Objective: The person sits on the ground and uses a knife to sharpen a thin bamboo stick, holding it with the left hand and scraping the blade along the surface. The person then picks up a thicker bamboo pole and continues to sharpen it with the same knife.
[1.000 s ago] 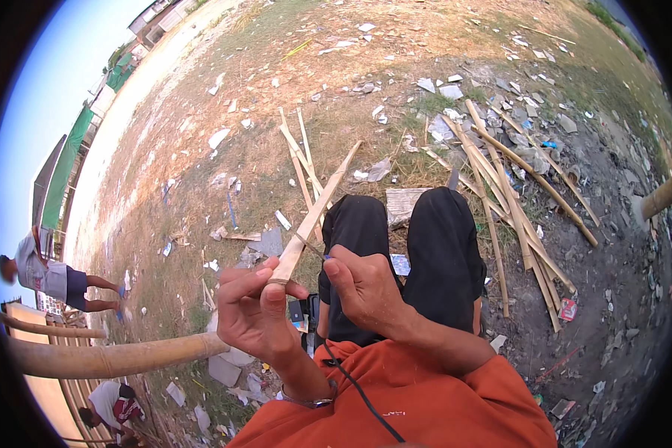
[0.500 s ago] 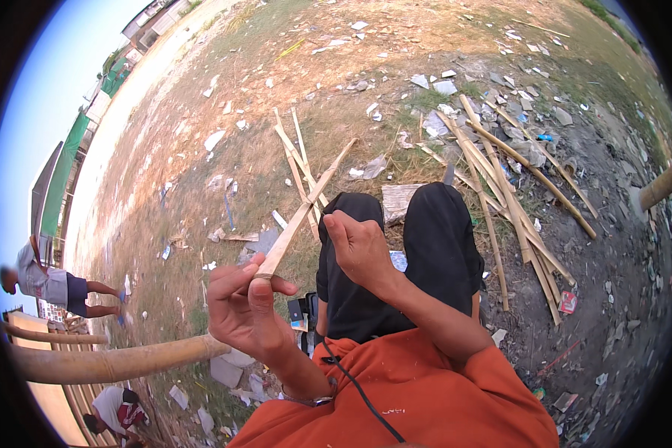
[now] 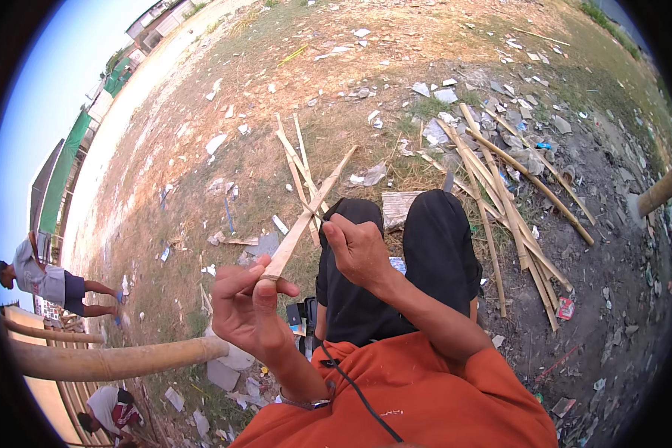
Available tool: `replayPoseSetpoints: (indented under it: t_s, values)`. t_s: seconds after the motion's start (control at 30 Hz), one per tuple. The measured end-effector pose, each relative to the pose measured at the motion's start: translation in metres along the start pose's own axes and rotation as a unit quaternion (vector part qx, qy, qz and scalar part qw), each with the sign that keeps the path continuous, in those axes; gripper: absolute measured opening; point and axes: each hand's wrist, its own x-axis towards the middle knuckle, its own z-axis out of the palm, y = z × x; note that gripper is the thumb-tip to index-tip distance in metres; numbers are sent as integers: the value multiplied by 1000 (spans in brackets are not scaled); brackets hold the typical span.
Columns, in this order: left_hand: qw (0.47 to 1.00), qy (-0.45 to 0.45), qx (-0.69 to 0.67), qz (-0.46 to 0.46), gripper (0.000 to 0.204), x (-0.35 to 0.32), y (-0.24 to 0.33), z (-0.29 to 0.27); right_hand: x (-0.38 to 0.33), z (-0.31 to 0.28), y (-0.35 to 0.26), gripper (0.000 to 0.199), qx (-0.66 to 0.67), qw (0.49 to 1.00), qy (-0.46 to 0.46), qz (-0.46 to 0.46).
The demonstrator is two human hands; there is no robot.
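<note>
Pinched at its near end, the strip [image 3: 291,243] is sitting between the thumb and fingertips of the left hand [image 3: 254,321], while the right hand [image 3: 362,254] is curling into a fist round what looks like a thin dark blade [image 3: 320,218], mostly hidden, beside the strip's right side.

Toward the left edge of the ground [image 3: 145,246], one person [image 3: 45,278] is standing; below, a thick pole [image 3: 127,361] is jutting inward, and near the lower left corner another person [image 3: 112,407] is bending over. Further right, the strip is slanting up and away from the body, its far half crossing in view over some loose strips [image 3: 305,166]; whether it is touching them, I cannot tell. The right hand is hovering by the left knee of the black trousers [image 3: 440,239]. Right of these, a pile [image 3: 504,201] of long strips is lying across the ground, and a second pole [image 3: 658,190] is showing at the right edge.

Since one end alone is being gripped, the strip could twist under sideways pressure. A blade skidding off its edge could nick the left fingertips or, slipping the other way, the knee.
</note>
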Motion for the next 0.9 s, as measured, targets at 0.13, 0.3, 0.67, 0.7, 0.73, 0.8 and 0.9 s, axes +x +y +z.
replayPoseSetpoints:
  t_s: [0.13,0.3,0.67,0.7,0.73,0.8,0.9]
  values:
    - [1000,-8,2,1,17,-1,1,2,22,12,59,39,-149,981,69,99]
    - [1000,-4,-3,6,18,-1,-1,-2,14,18,52,39,-85,995,38,42]
    - [999,30,-7,-19,17,8,5,1,45,9,163,42,-418,903,-2,100]
    - [1000,20,-8,-23,16,6,6,3,45,1,183,43,-448,883,-22,137]
    - [1000,0,-8,-25,16,3,8,2,44,4,173,44,-440,886,-8,143]
    - [1000,4,-11,-10,16,6,7,-3,34,-4,147,46,-432,888,17,159]
    - [999,10,-21,-23,17,0,3,0,22,-7,94,45,-247,957,48,143]
